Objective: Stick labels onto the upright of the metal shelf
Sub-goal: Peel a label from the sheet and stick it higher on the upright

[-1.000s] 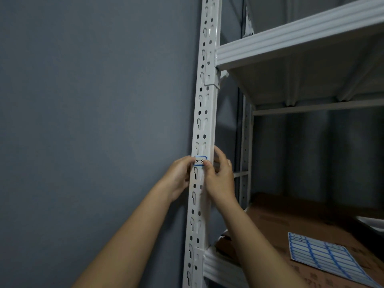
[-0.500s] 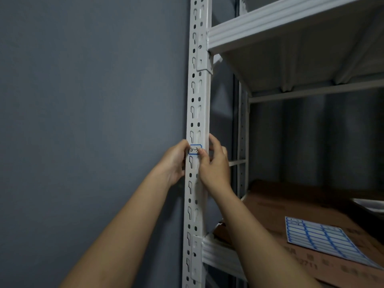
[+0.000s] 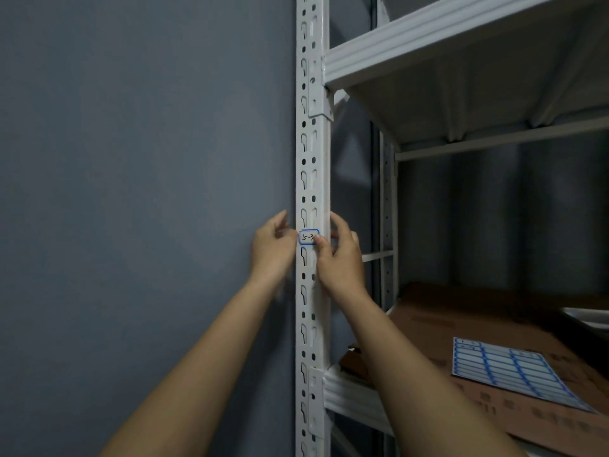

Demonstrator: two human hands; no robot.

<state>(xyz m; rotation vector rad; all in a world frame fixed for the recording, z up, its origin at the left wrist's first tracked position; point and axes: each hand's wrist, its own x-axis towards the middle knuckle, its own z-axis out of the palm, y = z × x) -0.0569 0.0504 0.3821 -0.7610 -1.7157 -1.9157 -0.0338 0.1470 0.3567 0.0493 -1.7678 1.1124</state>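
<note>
Left hand (image 3: 272,249) has eased off the label (image 3: 308,237), fingers loose; right hand (image 3: 339,255) thumb presses it onto the upright (image 3: 311,166).

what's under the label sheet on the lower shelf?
The label sheet lies flat on brown cardboard, which rests on the lower shelf. Printing shows on the cardboard beside the sheet; whatever is printed beneath the sheet, and the shelf surface under the cardboard, is covered.

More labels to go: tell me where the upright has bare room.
Bare upright runs from the label up to the shelf bracket; also below the hands. Crowded at the label, between left hand and right hand.
</note>
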